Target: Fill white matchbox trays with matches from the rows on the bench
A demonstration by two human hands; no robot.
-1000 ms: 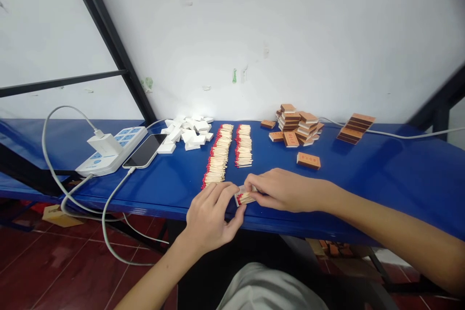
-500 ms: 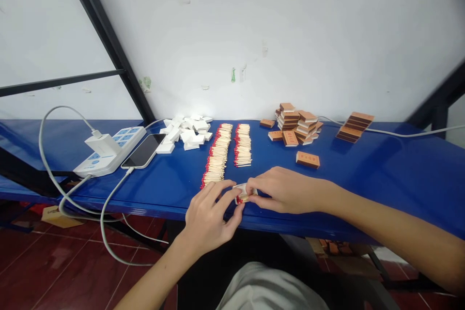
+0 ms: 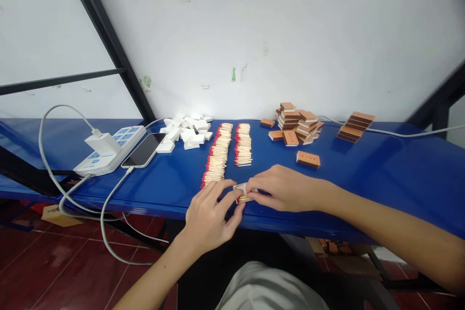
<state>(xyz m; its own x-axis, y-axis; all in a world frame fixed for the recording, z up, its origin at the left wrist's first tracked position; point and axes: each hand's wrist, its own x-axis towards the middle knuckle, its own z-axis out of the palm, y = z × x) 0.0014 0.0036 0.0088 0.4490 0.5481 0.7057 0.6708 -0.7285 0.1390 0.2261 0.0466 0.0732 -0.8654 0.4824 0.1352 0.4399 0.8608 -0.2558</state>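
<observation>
Near the blue table's front edge, a small white matchbox tray (image 3: 240, 187) lies between my hands, with a few red-tipped matches (image 3: 244, 199) in it. My left hand (image 3: 212, 215) grips the tray's left end between thumb and fingers. From the right, my right hand (image 3: 281, 188) reaches over the tray, its fingertips closed on the matches inside; how many they pinch is hidden. Just beyond my hands lie a long row of matches (image 3: 217, 157) and a shorter row (image 3: 242, 145), red heads to the left.
White trays (image 3: 187, 131) are heaped at the back left, beside a phone (image 3: 143, 150) and a power strip (image 3: 109, 152) with cables. Matchboxes (image 3: 290, 121) are stacked at the back right. One matchbox (image 3: 308, 159) lies nearer. A folded brown card sleeve (image 3: 355, 127) stands farther right.
My right fingertips have shifted very slightly over the tray, and the matches inside show a little more plainly. My left hand keeps its hold.
</observation>
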